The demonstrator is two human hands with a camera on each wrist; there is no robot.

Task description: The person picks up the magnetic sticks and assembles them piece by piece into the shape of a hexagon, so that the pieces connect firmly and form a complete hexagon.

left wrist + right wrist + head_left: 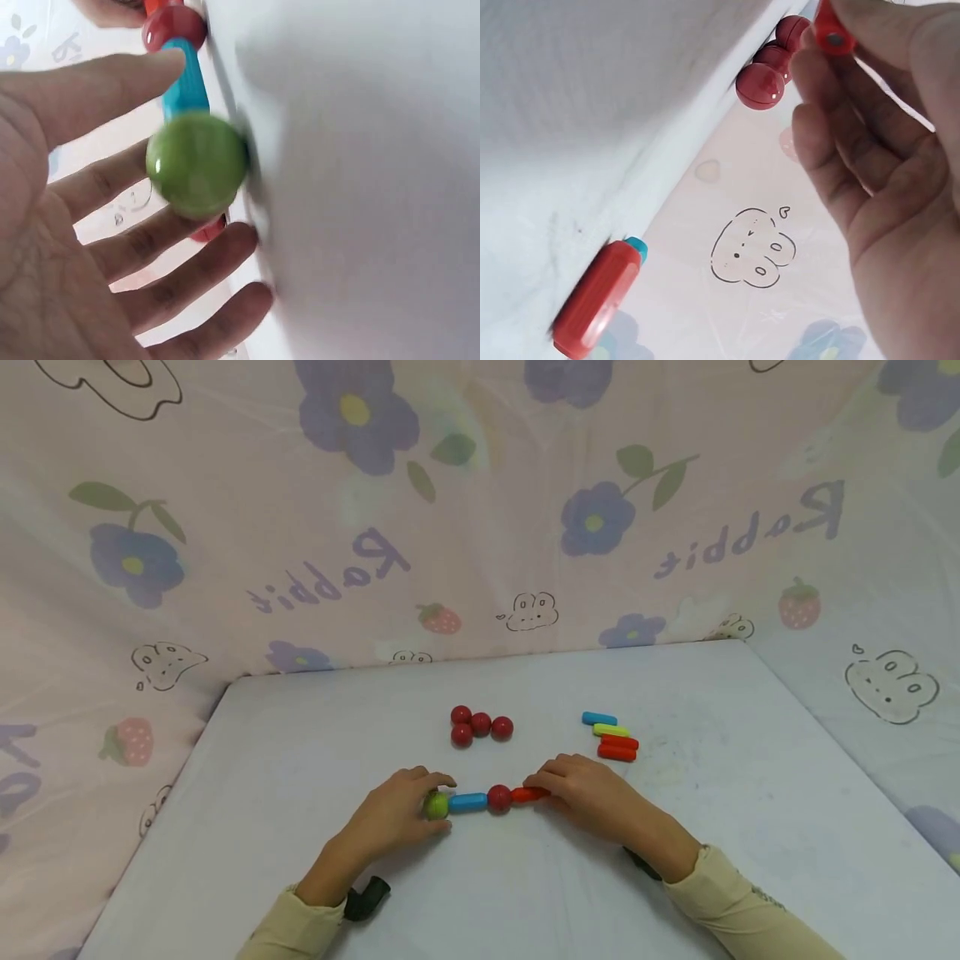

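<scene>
A row of toy pieces lies on the table: a green ball (437, 805), a blue rod (468, 802), a dark red ball (499, 798) and a red rod (529, 794), end to end. My left hand (401, 810) is spread around the green ball, its thumb and fingers loosely extended; in the left wrist view the thumb overlaps the blue rod (186, 86). My right hand (585, 795) pinches the red rod between thumb and fingers at the row's right end. A small grey spot shows in that red rod's end face (835, 39).
Behind the row sit several dark red balls (481, 724) in a cluster. Farther right lie a blue rod (600, 718), a yellow-green rod (611, 730) and two red rods (618, 752). A patterned cloth (480, 527) rises at the table's (300, 735) back edge.
</scene>
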